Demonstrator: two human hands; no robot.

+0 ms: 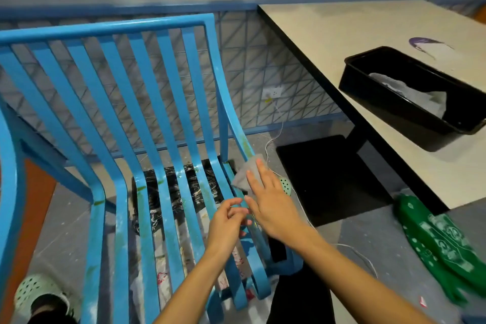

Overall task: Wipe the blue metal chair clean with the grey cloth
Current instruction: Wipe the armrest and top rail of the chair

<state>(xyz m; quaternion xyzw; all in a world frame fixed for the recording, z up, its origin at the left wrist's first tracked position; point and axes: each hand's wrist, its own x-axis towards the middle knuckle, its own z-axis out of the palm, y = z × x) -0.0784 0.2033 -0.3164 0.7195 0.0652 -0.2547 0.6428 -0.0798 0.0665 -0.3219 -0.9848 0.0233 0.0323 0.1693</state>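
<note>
Grey cloth (246, 175) — under right hand (271, 205), on chair (105, 27) edge.

Dim, soft light; wide-angle edge distortion.

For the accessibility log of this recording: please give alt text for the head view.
A person's right hand presses a grey cloth flat against the right seat edge of a blue metal chair, while the left hand hovers beside it, fingers loosely curled. A pale table with a black tray stands to the right.
</note>
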